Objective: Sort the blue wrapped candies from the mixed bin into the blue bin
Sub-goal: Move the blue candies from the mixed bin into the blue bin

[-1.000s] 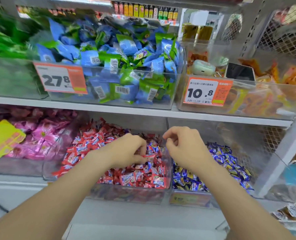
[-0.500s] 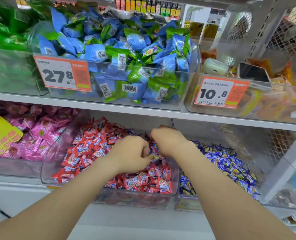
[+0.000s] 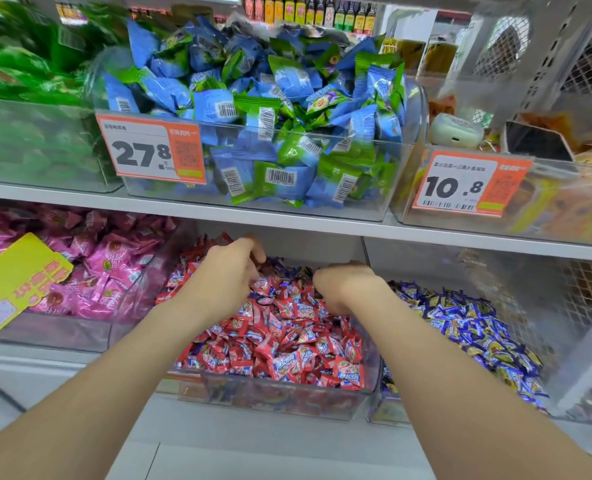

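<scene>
A clear mixed bin (image 3: pixel 280 401) on the lower shelf holds mostly red wrapped candies (image 3: pixel 287 344), with a few blue wrapped candies (image 3: pixel 289 270) showing near its back. My left hand (image 3: pixel 230 273) and right hand (image 3: pixel 345 285) both reach into the back of this bin, knuckles up and fingers curled down among the wrappers. The backs of the hands hide the fingertips, so any candy they hold is out of sight. Just right of it stands the blue bin (image 3: pixel 379 412), with a heap of blue-and-yellow wrapped candies (image 3: pixel 467 334).
The upper shelf's edge (image 3: pixel 287 221) hangs low over both hands. On it sit a bin of blue-green packets (image 3: pixel 270 140) and price tags (image 3: pixel 151 150). A bin of pink candies (image 3: pixel 97 271) lies left of the mixed bin, and a wire mesh panel (image 3: pixel 564 306) stands at the right.
Both hands have pushed deeper toward the back of the mixed bin and moved apart. The right hand has come from over the blue bin's side into the mixed bin.
</scene>
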`<state>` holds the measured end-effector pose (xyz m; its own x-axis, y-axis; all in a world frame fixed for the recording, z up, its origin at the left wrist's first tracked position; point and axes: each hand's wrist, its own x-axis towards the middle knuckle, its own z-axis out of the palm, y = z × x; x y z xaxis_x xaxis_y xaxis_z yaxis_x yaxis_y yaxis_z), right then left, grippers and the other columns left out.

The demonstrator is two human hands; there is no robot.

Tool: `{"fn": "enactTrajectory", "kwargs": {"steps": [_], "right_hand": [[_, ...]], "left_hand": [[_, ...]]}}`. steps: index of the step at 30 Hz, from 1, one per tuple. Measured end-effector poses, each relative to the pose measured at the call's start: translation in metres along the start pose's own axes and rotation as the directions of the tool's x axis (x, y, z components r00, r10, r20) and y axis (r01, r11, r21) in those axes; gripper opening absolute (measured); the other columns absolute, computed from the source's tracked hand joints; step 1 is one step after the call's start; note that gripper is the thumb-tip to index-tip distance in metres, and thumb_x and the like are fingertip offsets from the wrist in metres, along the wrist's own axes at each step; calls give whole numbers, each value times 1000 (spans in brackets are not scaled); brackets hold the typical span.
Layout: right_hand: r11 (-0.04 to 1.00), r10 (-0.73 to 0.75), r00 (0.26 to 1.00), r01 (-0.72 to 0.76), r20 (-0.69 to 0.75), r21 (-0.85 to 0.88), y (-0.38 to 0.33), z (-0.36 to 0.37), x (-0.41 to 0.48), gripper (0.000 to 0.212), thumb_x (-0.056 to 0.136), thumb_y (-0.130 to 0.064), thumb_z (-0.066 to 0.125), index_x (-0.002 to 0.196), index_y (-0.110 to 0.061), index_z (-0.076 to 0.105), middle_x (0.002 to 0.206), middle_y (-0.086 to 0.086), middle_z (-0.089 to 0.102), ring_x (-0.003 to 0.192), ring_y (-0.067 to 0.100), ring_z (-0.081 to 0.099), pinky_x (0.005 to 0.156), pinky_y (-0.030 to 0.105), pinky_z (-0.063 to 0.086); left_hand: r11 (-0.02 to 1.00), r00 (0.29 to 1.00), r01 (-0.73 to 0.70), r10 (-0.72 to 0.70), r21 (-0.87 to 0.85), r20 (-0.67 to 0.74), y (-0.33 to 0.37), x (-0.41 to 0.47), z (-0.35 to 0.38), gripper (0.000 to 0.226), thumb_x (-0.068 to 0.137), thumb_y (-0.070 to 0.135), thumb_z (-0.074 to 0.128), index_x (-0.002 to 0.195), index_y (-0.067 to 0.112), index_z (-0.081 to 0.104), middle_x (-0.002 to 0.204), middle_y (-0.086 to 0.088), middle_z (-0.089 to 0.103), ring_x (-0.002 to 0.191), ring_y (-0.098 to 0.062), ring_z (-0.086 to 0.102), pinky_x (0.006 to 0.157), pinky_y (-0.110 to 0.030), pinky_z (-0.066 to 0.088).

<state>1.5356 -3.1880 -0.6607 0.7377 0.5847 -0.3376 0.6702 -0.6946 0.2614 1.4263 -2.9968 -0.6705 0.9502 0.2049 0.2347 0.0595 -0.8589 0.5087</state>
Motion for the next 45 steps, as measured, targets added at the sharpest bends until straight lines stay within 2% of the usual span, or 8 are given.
{"fn": "enactTrajectory", "kwargs": {"steps": [10,15,20,26,31,34,39,45], "right_hand": [[677,-23,966,204,-256,707,17,-1,2,33,88,-36,83,119,-32,73,97,-13,70,85,5,68,86,26,56],[329,-35,993,122,-117,936,12,-2,-3,35,88,-16,68,122,-7,69,102,16,76,78,24,74,69,37,56],[182,2,1000,-10,9,983,1,-16,-18,29,95,-12,38,84,-6,64,69,7,52,52,17,38,49,28,26],[462,157,985,-8,-73,887,-5,-15,-9,48,105,-54,45,75,-17,54,63,4,49,50,21,47,49,27,39],[515,177,983,-44,-56,856,-8,-12,-1,25,107,-25,57,104,-7,73,78,7,66,53,12,60,49,20,47],[580,238,968,-73,-83,811,-9,-15,16,23,97,-10,58,108,-7,78,101,10,75,90,25,70,79,32,60],[692,358,917,-135,-175,710,-20,-15,37,29,95,-38,66,112,-15,74,113,12,72,103,33,69,81,31,53],[742,378,907,-177,-186,646,-31,-10,64,32,98,-26,64,129,-17,67,129,15,65,115,38,66,92,40,55]], "left_hand": [[959,920,-69,-45,275,389,-10,-3,-14,43,94,32,61,136,27,58,124,0,49,121,-27,47,107,-38,41],[928,891,-69,-108,367,441,-17,5,-25,52,90,45,69,140,36,58,132,2,50,132,-28,44,110,-47,43],[947,909,-132,-2,293,417,-10,3,-15,51,90,45,65,140,47,52,135,4,49,130,-26,42,111,-48,35],[919,937,-154,19,364,348,-7,8,-5,22,90,46,67,110,39,64,109,8,47,116,-23,50,100,-43,38],[944,950,-149,54,293,307,-12,13,-6,14,91,28,64,104,32,65,111,11,63,114,-20,58,101,-41,43],[935,934,-166,47,313,354,-14,12,-5,25,94,32,62,118,34,68,118,9,66,119,-21,57,104,-43,43],[871,948,-208,67,446,312,-13,16,0,22,99,35,55,113,33,71,115,5,62,115,-26,57,98,-43,41],[890,968,-156,52,429,244,-28,24,1,18,107,28,44,109,22,61,111,-4,66,107,-33,61,91,-44,48]]}}
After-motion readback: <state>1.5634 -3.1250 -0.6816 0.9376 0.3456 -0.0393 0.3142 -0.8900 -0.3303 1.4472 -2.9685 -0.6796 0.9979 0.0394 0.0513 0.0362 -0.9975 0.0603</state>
